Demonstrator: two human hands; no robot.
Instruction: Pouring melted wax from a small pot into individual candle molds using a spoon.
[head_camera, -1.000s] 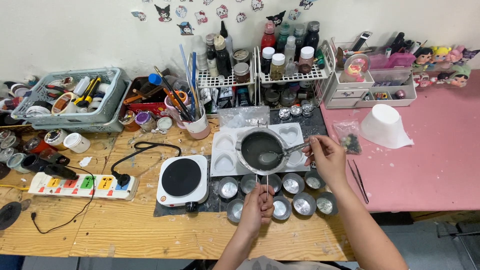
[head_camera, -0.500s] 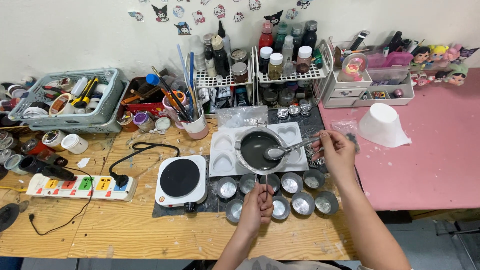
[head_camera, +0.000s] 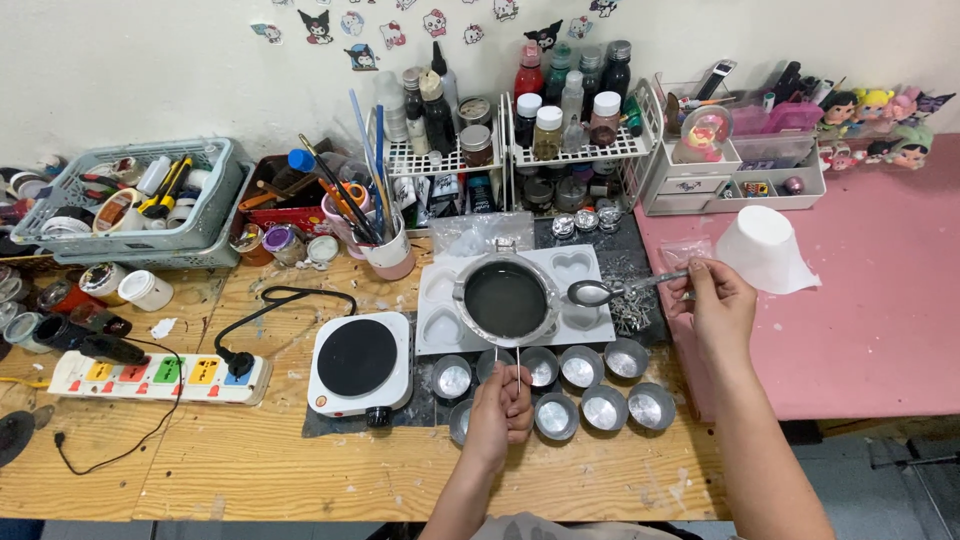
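My left hand (head_camera: 500, 408) is closed in a fist round the wire handle of the pot (head_camera: 505, 300), holding it over the white mould (head_camera: 590, 272). The pot holds grey liquid. My right hand (head_camera: 722, 305) pinches the spoon (head_camera: 618, 289) handle between thumb and fingers, bowl just right of the pot, clear of its rim. Tins (head_camera: 600, 408) sit on the tabletop (head_camera: 250, 460) below the pot, hotplate (head_camera: 361, 360) to its left.

Round metal pan (head_camera: 505, 299), dark liquid inside, held level above white mould, wire handle toward 6 o'clock. Metal spoon (head_camera: 600, 291) just beside, 3 o'clock, bowl toward pan.
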